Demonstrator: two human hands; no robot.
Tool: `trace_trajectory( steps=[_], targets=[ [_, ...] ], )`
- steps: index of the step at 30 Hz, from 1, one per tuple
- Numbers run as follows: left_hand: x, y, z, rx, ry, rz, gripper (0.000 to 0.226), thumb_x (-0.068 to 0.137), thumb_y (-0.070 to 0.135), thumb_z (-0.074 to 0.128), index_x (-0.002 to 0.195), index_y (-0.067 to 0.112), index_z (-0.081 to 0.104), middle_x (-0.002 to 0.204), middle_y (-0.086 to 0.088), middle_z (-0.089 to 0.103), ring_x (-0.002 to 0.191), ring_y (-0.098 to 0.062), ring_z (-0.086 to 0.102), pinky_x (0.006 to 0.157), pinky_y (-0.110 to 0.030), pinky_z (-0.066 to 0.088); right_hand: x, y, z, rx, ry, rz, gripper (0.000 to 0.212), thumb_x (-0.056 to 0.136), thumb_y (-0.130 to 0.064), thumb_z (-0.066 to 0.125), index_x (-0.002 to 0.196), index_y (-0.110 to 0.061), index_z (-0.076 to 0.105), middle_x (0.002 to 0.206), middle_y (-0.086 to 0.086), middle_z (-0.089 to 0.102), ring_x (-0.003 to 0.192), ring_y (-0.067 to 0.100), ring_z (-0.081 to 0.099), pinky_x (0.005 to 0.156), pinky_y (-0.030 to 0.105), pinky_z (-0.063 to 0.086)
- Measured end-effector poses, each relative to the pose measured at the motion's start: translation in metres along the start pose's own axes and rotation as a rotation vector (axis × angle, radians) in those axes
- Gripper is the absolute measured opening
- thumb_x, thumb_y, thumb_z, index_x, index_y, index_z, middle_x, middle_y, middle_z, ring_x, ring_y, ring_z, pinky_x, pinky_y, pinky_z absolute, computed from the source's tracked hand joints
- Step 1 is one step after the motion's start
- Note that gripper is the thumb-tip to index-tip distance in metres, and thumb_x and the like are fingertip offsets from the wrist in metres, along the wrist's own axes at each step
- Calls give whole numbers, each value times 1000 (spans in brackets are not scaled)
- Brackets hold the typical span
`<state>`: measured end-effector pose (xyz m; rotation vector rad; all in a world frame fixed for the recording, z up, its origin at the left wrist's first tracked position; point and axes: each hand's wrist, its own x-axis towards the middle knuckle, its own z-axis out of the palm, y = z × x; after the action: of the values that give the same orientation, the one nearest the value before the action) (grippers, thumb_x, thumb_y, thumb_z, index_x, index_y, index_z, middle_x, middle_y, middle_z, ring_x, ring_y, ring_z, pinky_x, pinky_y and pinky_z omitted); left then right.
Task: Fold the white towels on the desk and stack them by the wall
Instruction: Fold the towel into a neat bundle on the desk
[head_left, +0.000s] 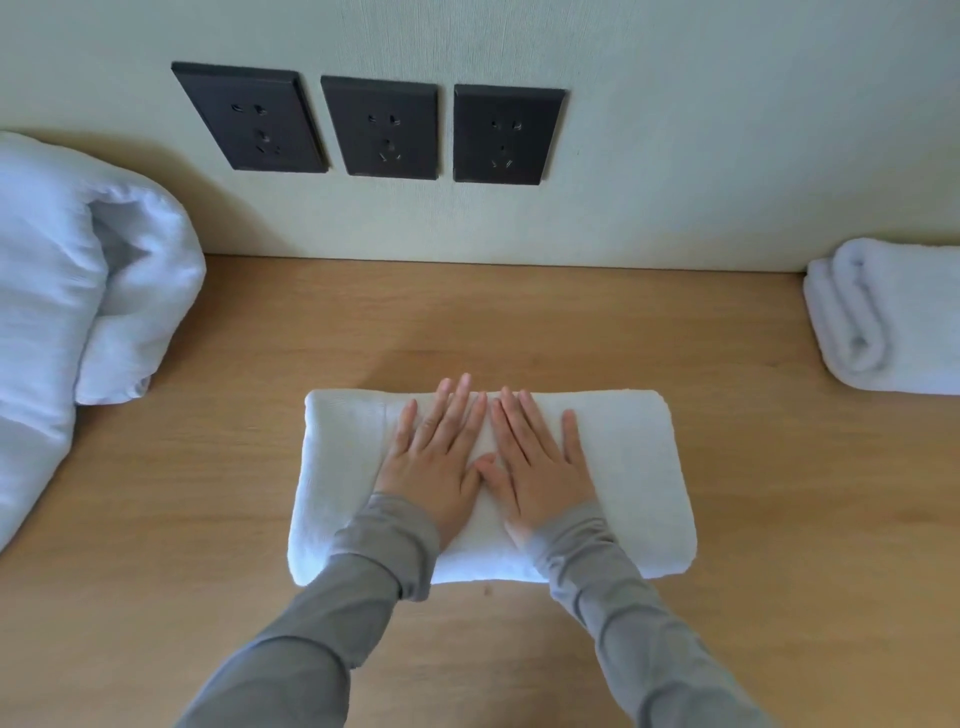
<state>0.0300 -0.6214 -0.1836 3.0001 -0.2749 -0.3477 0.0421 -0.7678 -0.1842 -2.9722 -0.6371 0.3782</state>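
Leftmost, a loose heap of white towels (62, 291) by the pale wall (675, 156), mid-desk a folded white rectangular towel (623, 467) on the light wooden desk (208, 493), left hand (436, 457) and right hand (535, 462) pressing it, fingers straight and slightly spread, thumbs touching, a folded white towel (888, 317) far right against the wall.

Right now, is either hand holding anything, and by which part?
Nothing is gripped. The left hand and right hand lie flat, fingers straight, pressing side by side on the top middle of the folded towel.
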Motion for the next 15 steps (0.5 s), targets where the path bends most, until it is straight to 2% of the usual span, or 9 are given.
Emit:
trace_trajectory(
  steps=[2, 4, 7, 9, 15],
  targets=[
    [-9, -18, -5, -18, 2, 12, 58, 86, 51, -14, 135, 27, -35, 144, 9, -40, 131, -13, -40, 110, -36, -23, -4, 15, 1, -20, -12, -35, 58, 91, -53, -5, 140, -28, -23, 149, -13, -28, 141, 8, -20, 115, 42, -13],
    [-26, -39, -6, 20, 46, -61, 64, 84, 58, -14, 140, 29, -25, 149, 9, -28, 136, -15, -31, 113, -37, -18, -8, 39, -2, -54, -7, -11, 58, 90, -54, -11, 139, -28, -30, 146, -14, -36, 138, 6, -30, 115, 41, -14],
    [-42, -50, -7, 33, 50, -119, 69, 87, 60, -12, 147, 26, -7, 154, 5, -9, 143, -19, -11, 117, -38, -8, -12, 75, -9, -54, -4, 128, 59, 90, -55, -12, 139, -27, -29, 150, -11, -32, 137, 5, -31, 116, 38, -11],
    [-40, -50, -5, -2, 42, -116, 71, 85, 62, -15, 146, 27, -9, 155, 5, -11, 143, -20, -12, 117, -38, -9, -10, 85, -9, -39, -28, 182, 61, 87, -56, -13, 138, -27, -30, 149, -11, -33, 134, 3, -34, 117, 37, -10],
    [-36, -55, -2, -46, 46, -98, 81, 76, 66, -27, 145, 27, -10, 153, 2, -17, 141, -20, -21, 115, -36, -15, -5, 88, -3, -1, -13, 190, 63, 87, -56, -11, 139, -25, -27, 144, -14, -37, 133, 1, -34, 117, 39, -11]
  ],
)
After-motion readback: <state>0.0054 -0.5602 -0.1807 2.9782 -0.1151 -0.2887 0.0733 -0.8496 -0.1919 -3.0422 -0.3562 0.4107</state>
